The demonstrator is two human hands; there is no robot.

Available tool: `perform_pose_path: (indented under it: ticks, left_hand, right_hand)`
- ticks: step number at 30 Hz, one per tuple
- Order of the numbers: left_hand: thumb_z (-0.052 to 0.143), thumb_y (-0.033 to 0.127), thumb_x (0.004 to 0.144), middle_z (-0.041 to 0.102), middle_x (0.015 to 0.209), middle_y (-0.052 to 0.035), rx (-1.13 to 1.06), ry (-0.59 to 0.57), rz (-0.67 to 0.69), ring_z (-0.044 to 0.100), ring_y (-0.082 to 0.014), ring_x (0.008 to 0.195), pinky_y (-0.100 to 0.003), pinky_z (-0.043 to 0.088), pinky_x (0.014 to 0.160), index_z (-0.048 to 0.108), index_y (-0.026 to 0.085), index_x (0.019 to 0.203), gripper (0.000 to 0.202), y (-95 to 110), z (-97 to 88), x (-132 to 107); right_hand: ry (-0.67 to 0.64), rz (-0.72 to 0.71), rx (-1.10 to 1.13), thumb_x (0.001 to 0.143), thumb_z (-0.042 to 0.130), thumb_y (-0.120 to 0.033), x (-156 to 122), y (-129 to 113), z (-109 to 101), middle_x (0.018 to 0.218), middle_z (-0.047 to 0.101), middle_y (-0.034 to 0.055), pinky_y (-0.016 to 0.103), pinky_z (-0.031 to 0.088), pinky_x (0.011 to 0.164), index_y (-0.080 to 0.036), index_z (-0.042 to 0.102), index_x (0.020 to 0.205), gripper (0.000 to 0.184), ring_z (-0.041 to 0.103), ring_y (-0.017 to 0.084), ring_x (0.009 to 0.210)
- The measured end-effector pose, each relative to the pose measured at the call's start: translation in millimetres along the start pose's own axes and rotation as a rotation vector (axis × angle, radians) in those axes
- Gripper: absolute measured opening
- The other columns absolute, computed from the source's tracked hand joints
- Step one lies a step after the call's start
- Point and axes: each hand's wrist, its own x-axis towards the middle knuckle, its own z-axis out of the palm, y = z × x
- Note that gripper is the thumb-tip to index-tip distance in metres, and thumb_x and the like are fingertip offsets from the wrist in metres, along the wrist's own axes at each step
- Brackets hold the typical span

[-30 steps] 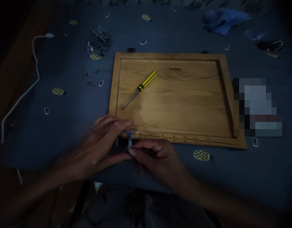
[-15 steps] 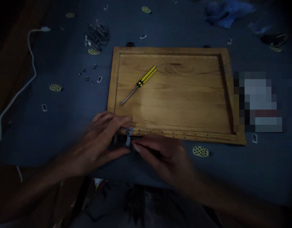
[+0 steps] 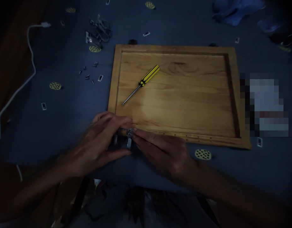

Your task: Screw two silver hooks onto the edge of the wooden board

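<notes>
A shallow wooden panel with a raised frame lies on the cloth. At its near left edge sits a small metal bracket, part of it hidden by my fingers. My left hand is closed around the bracket and the panel's edge, fingers on top and thumb below. The fingers of my right hand are pressed together and touch the bracket's right side; whether they pinch something small is hidden. On the panel lies a yellow-and-black screwdriver, its tip toward my left hand.
Several screws are scattered left of the panel. Behind them is a heap of metal fittings. A white cable runs along the left side. Blue cloth lies far right, and a blurred-out object stands right of the panel.
My right hand has moved up and left, its fingertips now against the bracket's top right. My left hand keeps its hold. The view has shifted slightly.
</notes>
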Motion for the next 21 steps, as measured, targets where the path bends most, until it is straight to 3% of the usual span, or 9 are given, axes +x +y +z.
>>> perform_pose_path:
  ticks: [5,10,21]
  left_hand:
    - [0.072,0.037,0.099,0.071,0.122,-0.0091,0.005,0.006,0.004,0.067,-0.0285,0.116,-0.050,0.049,0.108,0.046,0.022,0.142,0.053,-1.4,1.2,-0.4]
    - [0.072,0.037,0.099,0.071,0.123,-0.0081,-0.016,0.011,-0.011,0.067,-0.0283,0.116,-0.051,0.048,0.110,0.046,0.024,0.141,0.051,-1.5,1.0,-1.2]
    - [0.080,0.031,0.093,0.072,0.122,-0.0066,-0.032,0.026,-0.030,0.067,-0.0280,0.116,-0.049,0.050,0.105,0.048,0.026,0.138,0.055,-0.1,1.8,3.8]
  right_hand:
    - [-0.050,-0.038,-0.034,0.101,0.061,-0.005,0.0,0.4,-1.0,0.126,0.077,0.0188,0.033,0.071,0.082,-0.004,0.066,0.123,0.023,0.080,0.023,0.102]
    - [-0.092,-0.045,-0.074,0.101,0.056,-0.004,5.6,-0.5,-5.6,0.124,0.078,0.0178,0.033,0.070,0.068,-0.004,0.072,0.119,0.023,0.080,0.022,0.086]
    - [-0.100,-0.060,-0.105,0.101,0.056,-0.003,7.4,0.6,-6.3,0.123,0.079,0.0160,0.031,0.069,0.069,-0.007,0.075,0.114,0.023,0.079,0.019,0.081]
